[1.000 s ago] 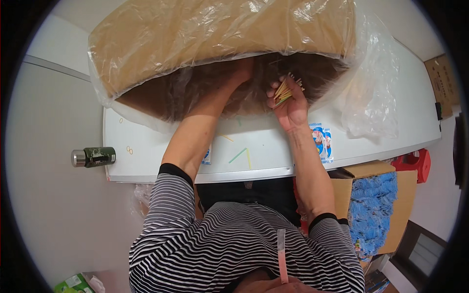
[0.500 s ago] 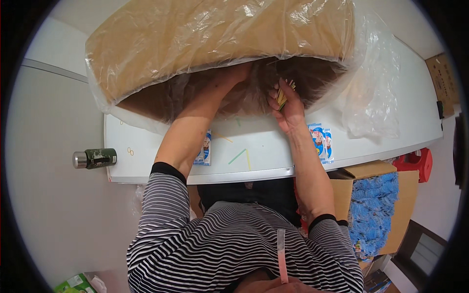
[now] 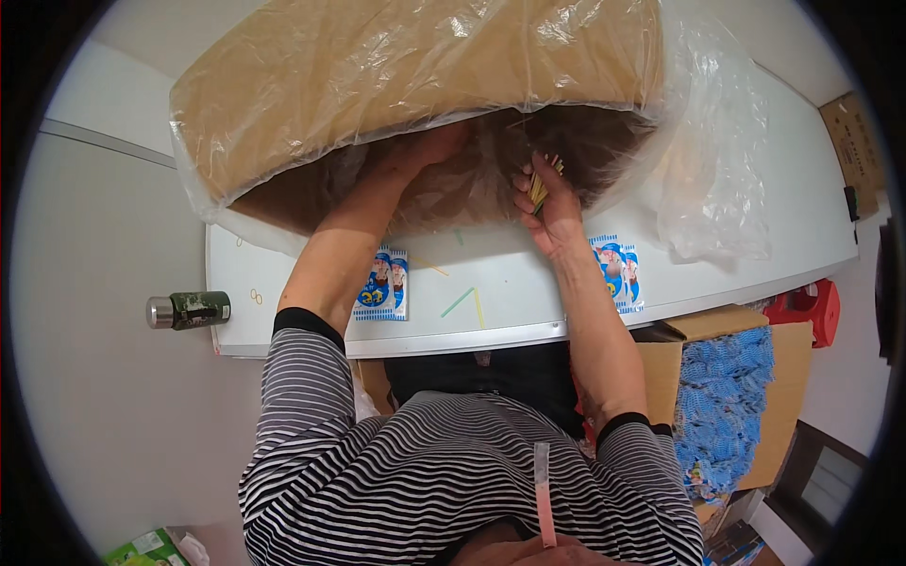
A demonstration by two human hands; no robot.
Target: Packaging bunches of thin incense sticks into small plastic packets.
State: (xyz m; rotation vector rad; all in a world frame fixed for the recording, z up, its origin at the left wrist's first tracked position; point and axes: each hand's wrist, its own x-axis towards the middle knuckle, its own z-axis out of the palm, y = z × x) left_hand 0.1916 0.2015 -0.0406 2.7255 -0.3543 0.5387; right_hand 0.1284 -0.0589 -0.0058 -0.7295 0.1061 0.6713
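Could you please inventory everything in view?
Table: 1, white, across the middle
Large box: 1, brown, on table
Clear plastic: count unclear, colourless, over box, trailing right
Thin sticks: one bundle, yellowish, at the box's mouth
Loose strips: at least 4, green and yellow, on table
Packets: at least 4, blue and white, on table
Small rings: about 3, yellowish, table's left end
Flask: 1, green and silver, left
Open carton: 1, brown, blue contents, lower right
Red object: 1, red, right
Far carton: 1, brown, upper right
Green package: 1, green, lower left
Striped shirt: 1, black and white, bottom
Left hand: 1, bare, inside box
Right hand: 1, bare, holding sticks
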